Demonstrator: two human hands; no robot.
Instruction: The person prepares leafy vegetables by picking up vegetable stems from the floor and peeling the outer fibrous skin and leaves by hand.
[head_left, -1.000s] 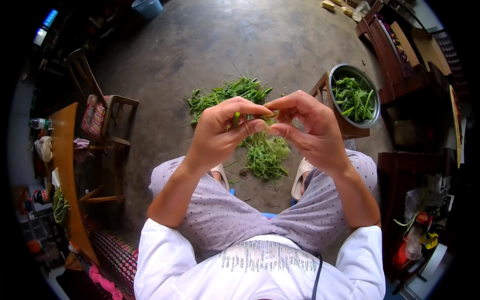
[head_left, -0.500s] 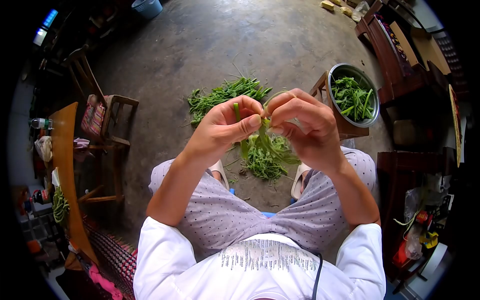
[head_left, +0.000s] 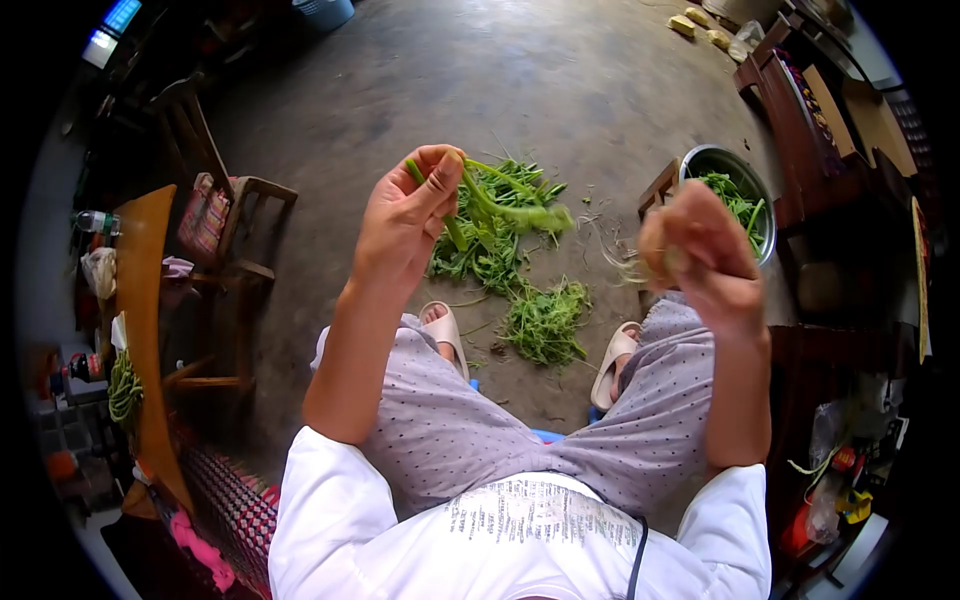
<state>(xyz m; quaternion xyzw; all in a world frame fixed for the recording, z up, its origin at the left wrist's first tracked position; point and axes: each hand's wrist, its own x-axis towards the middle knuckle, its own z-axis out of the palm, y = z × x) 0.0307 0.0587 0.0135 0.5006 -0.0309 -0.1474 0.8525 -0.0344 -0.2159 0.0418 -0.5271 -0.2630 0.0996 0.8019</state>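
Near the middle, my left hand (head_left: 410, 205) pinches leafy green stems (head_left: 515, 205) between thumb and fingers; one cut piece sticks out across the palm. My right hand (head_left: 705, 255) is off to the right, smeared by motion, its fingers drawn together. Thin pale fibres (head_left: 622, 262) trail from its fingertips toward the left. Below, on the floor, lies a larger pile of green stems (head_left: 480, 265), partly behind the left hand's greens. A smaller heap of leafy trimmings (head_left: 545, 322) sits closer, between the feet.
At right, a metal basin (head_left: 770, 215) with cut greens rests on a wooden stool (head_left: 658, 188), partly hidden by my right hand. A wooden chair (head_left: 215, 200) and a table edge (head_left: 145, 330) stand at left. Dark wooden furniture (head_left: 785, 110) lines the right side.
My hands, together before, are now apart. The right moved right and down with thin fibres; the left moved left and up, keeping the stems. The view shifted slightly.
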